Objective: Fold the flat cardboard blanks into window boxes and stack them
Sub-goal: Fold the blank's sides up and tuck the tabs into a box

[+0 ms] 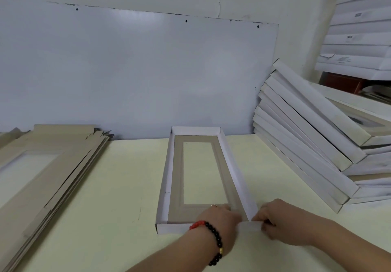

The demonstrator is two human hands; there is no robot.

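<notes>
Head view: I see my left hand [220, 214] pressing inside the window box [198, 172], right hand [281, 221] pinching its near corner flap [249, 226].

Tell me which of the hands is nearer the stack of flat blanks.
Left. The left hand rests inside the box's near end, on the side toward the stack of flat blanks; the right hand pinches the box's near right corner, farther away.

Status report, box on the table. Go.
Left hand pressing inside near right corner, right hand pinching the flap. Window box nearly formed. Nothing in the way.
</notes>
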